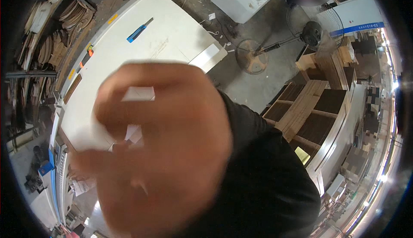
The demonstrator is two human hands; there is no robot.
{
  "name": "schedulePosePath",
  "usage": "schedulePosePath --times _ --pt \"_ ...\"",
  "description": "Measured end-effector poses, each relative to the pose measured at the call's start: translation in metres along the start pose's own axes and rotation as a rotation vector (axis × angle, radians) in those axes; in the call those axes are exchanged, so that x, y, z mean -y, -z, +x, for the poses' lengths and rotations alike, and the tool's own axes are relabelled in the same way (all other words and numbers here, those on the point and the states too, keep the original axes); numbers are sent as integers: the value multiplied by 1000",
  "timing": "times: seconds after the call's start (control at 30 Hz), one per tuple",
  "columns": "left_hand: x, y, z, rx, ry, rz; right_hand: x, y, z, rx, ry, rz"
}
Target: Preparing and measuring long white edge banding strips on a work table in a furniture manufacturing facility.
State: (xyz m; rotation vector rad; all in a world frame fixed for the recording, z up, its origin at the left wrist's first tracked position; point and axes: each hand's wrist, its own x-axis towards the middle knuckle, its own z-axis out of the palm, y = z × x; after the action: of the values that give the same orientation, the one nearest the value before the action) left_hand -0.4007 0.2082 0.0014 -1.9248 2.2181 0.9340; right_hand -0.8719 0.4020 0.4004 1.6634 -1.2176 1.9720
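Note:
My right hand (172,139), in a black sleeve (271,173), fills the middle of the view very near the camera. It is smeared by motion. Its fingers look bent, and the white tabletop shows through gaps between them; whether it holds anything I cannot tell. Behind it lies a white-topped table (172,27), partly hidden by the hand. A blue-handled tool with a narrow grey end (138,32) rests on the top. An orange and black tool (87,57) lies along the table's left edge. My left hand is not in view.
A pedestal fan (312,33) with a round base stands at the far right. Brown boards and a wooden frame (309,113) are stacked at the right. Racks of curved wood pieces (56,44) line the left. A white cabinet-like box (241,1) stands beyond the table.

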Motion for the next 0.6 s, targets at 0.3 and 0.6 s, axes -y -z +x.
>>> schedulePosePath --times 0.3,0.6 --pt "-36 -17 28 -97 -106 111 -176 2 -255 1090 -658 -517" --pt "-128 -13 -3 -122 -581 444 -237 16 -334 1448 -541 -641"
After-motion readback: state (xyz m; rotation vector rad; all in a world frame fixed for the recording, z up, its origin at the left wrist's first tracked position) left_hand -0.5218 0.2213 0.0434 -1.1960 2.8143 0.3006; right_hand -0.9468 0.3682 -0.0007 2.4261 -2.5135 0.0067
